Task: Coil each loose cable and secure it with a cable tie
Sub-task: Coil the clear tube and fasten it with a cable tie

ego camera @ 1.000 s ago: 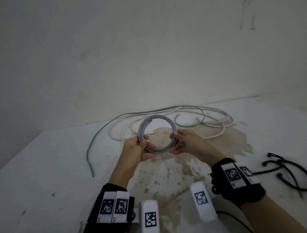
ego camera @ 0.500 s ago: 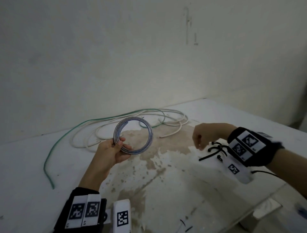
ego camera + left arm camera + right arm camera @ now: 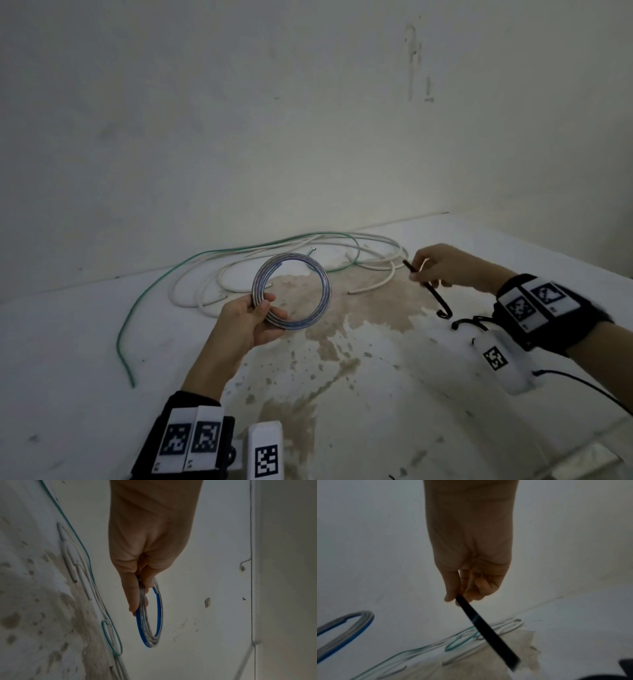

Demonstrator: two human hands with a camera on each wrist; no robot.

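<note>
At the far left of the head view a loose green cable point(image 3: 150, 294) trails over the white bench point(image 3: 68, 359) from its near end back toward the wall point(image 3: 308, 120), where it joins a tangle of loose white cables point(image 3: 373, 263) lying on the bench near the wall.

Right of the green cable's near run, the left hand point(image 3: 246, 318) is raised above the bench, and its grip is closed on the lower-left arc of a coiled cable point(image 3: 291, 291), thumb over the front and fingers behind. The coil is a neat ring of several grey-and-blue turns, held up off the surface over a brown stain point(image 3: 342, 308) on the bench. The left wrist view shows the same pinch, with the coil point(image 3: 150, 616) hanging beyond the fingertips, its outer turn blue.

Further right, the right hand point(image 3: 442, 267) is also in the air, well apart from the coil. Its grip pinches a black cable tie point(image 3: 428, 291) near one end; the strip slants down and to the right, its free end curled above the bench. In the right wrist view the tie point(image 3: 486, 630) is blurred.

Below that hand, more black cable ties point(image 3: 467, 322) lie on the bench, partly hidden by the wrist-worn gear.
</note>
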